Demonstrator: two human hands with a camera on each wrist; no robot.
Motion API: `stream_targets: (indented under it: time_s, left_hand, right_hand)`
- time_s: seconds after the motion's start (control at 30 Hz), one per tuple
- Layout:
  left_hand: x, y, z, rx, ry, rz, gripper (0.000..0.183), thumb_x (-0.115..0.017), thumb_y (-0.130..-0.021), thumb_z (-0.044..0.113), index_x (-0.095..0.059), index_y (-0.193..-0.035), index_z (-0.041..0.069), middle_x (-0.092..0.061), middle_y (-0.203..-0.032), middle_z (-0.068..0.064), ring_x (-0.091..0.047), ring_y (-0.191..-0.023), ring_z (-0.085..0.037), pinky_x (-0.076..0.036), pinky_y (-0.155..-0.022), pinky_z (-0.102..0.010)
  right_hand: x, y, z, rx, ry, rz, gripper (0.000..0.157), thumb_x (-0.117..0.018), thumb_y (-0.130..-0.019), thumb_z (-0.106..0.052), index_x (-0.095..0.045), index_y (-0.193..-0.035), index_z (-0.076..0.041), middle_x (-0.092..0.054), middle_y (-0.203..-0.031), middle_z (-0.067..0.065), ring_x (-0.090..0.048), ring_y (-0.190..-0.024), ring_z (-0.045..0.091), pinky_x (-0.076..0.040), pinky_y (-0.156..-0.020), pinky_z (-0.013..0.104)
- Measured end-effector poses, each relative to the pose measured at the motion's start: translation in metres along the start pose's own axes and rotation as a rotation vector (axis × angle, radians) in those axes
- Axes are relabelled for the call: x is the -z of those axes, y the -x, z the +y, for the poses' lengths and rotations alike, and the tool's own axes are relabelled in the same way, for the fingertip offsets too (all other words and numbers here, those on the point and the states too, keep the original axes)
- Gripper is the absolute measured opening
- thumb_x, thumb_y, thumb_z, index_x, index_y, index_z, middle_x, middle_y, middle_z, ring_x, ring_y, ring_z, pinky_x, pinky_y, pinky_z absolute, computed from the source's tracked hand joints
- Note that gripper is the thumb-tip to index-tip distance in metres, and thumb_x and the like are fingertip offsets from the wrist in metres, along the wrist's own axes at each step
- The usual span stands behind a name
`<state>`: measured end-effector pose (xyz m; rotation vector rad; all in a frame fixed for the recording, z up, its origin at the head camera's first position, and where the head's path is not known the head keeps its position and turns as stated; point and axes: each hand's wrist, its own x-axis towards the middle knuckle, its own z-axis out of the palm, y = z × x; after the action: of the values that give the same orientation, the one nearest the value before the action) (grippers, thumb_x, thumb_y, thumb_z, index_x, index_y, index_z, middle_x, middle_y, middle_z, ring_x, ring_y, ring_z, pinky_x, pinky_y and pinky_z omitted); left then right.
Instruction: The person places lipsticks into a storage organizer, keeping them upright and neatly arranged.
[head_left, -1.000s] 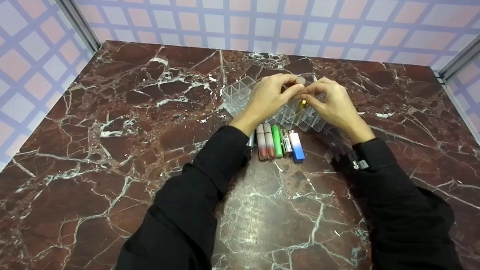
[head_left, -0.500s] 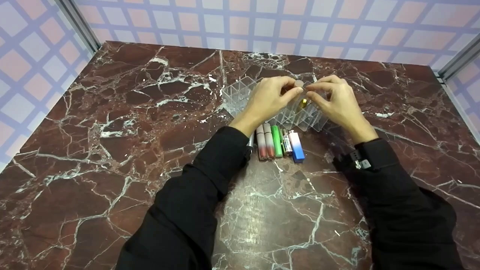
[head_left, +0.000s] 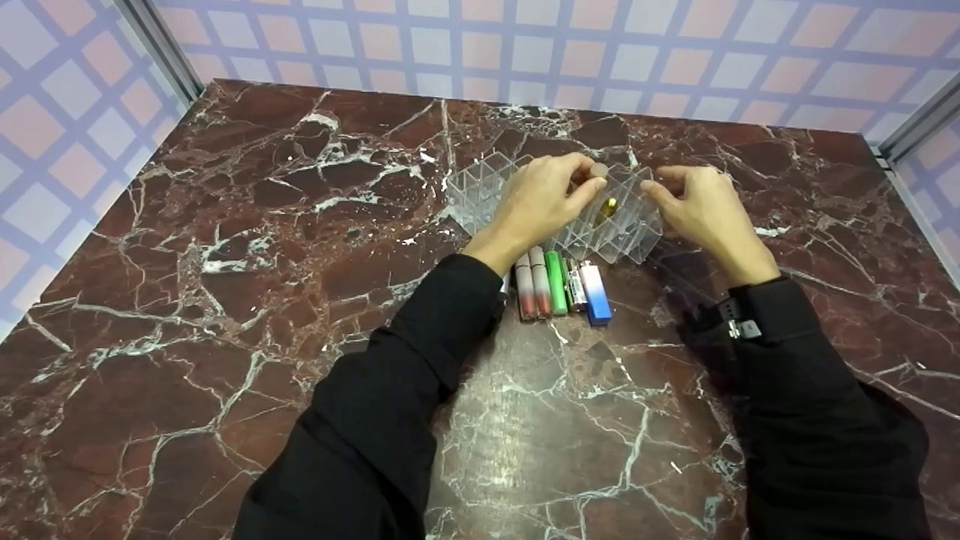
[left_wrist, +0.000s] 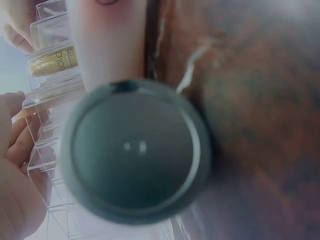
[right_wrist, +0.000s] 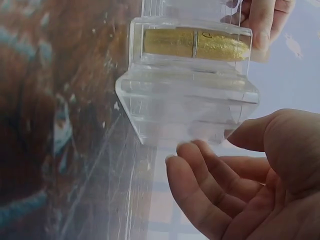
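Note:
A clear acrylic organizer [head_left: 480, 184] with diamond-shaped compartments lies at the table's middle back. My left hand [head_left: 536, 195] is over it, thumb and fingers pinching a small thing with a pale round end [head_left: 598, 171]; the rest of it is hidden. A gold lipstick tube [head_left: 607, 210] stands in a compartment to the right of that hand, and shows clearly in the right wrist view [right_wrist: 195, 44]. My right hand [head_left: 709, 206] hovers at the organizer's right end, fingers loosely bent with nothing between them, fingertips close to the clear wall [right_wrist: 187, 120].
In front of the organizer lie two grey-and-red tubes [head_left: 532, 289], a green tube [head_left: 556, 281], a slim metallic tube [head_left: 575, 289] and a white-to-blue tube [head_left: 596, 294]. A dark round tube end [left_wrist: 135, 150] fills the left wrist view. Patterned panels [head_left: 510, 45] border the marbled table [head_left: 225, 337].
My right hand has drawn away to the right from the left hand, uncovering the gold lipstick and the organizer's right end. The left hand keeps its pinch and has barely shifted.

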<state>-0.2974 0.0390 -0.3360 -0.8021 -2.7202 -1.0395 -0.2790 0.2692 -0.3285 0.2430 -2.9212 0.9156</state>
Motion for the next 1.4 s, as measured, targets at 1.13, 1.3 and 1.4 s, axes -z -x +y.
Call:
stream_targets:
  time_s: [1.13,1.3,1.4]
  left_hand:
    - [0.002,0.002,0.006,0.101,-0.023,-0.061,0.023,-0.066,-0.1,0.033,-0.072,-0.116,0.018,-0.067,-0.109,0.004,-0.059,-0.097,-0.009,-0.046,-0.089,-0.022]
    - [0.002,0.002,0.005,0.09,0.023,-0.048,0.023,-0.068,-0.098,0.031,-0.074,-0.114,0.017,-0.069,-0.106,0.003,-0.059,-0.093,-0.009,-0.045,-0.085,-0.021]
    - [0.002,0.002,0.005,0.096,0.036,-0.043,0.023,-0.068,-0.097,0.03,-0.074,-0.114,0.016,-0.069,-0.106,0.002,-0.059,-0.094,-0.011,-0.046,-0.084,-0.021]
  right_hand:
    - [0.012,0.0,-0.001,-0.147,-0.059,-0.333,0.063,-0.041,-0.107,-0.05,-0.061,-0.132,0.003,-0.063,-0.083,0.014,-0.07,-0.065,0.02,-0.06,-0.061,0.034]
    - [0.012,0.0,-0.001,-0.155,-0.079,-0.341,0.062,-0.04,-0.108,-0.048,-0.056,-0.138,0.004,-0.057,-0.076,0.011,-0.07,-0.065,0.019,-0.06,-0.062,0.033]
    - [0.012,0.0,-0.001,-0.162,-0.088,-0.345,0.062,-0.039,-0.109,-0.047,-0.055,-0.14,0.004,-0.054,-0.072,0.009,-0.07,-0.066,0.02,-0.06,-0.062,0.033]
